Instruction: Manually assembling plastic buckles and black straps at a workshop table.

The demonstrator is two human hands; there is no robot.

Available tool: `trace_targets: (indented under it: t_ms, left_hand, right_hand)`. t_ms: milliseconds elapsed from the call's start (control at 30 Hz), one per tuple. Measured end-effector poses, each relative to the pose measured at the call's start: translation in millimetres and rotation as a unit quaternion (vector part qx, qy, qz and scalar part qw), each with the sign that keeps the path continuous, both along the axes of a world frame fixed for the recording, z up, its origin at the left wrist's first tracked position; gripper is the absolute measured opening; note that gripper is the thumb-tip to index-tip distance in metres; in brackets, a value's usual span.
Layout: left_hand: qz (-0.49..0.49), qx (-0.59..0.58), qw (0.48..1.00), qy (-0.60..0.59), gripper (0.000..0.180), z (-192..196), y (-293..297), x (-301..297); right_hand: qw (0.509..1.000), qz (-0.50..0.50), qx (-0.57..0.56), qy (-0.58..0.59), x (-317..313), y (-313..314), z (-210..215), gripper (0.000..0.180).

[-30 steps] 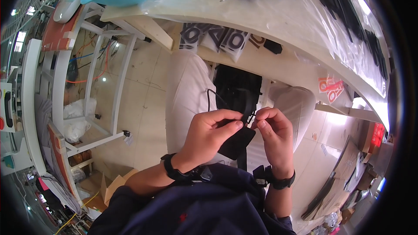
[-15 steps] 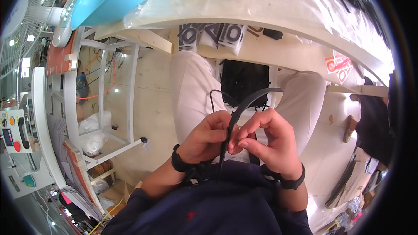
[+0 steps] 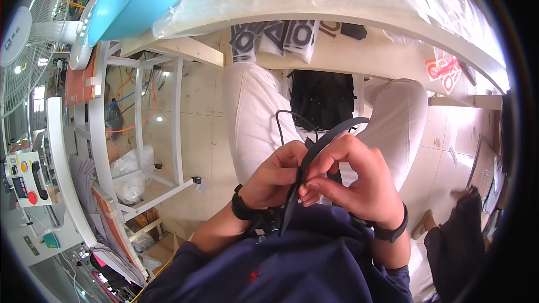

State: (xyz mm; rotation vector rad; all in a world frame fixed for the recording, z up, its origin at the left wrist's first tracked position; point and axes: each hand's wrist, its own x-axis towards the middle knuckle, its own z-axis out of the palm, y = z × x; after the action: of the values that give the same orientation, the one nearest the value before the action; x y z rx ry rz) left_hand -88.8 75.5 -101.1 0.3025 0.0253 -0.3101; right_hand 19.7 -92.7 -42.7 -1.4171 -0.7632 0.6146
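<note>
Brightness: bright, even daylight-like light across the scene; nothing sits in deep gloom except the lens border
Source: light falls from above onto the bench (image 3: 359,0); its clear plastic cover shines
Glare: white sheen on the plastic at the upper right; the floor (image 3: 449,134) at right is washed out pale
Shadows: soft shade under the bench edge; the dark strap (image 3: 320,151) shows little surface detail
Distortion: strong fisheye; the bench edge bows into an arc; black vignette rings the corners
Focus: both hands sharp at centre; rim objects smeared and stretched
</note>
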Motion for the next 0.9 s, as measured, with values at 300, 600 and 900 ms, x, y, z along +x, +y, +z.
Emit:
trace_targets:
  t_ms: [300, 600, 900]
  left_hand:
    - [0.004, -0.015, 0.999, 0.03, 0.012, -3, -2, -4]
    - [-0.005, -0.071, 0.997, 0.02, 0.008, -4, -2, 1]
    - [0.01, -0.008, 1.0, 0.024, 0.008, 2, 5, -1]
  right_hand:
    - [0.989, 0.034, 0.008, 0.141, 1, 4, 1, 0.014]
    - [0.927, 0.052, 0.007, 0.37, -1, 6, 4, 0.004]
    - [0.948, 0.017, 0.016, 0.318, -10, 8, 4, 0.007]
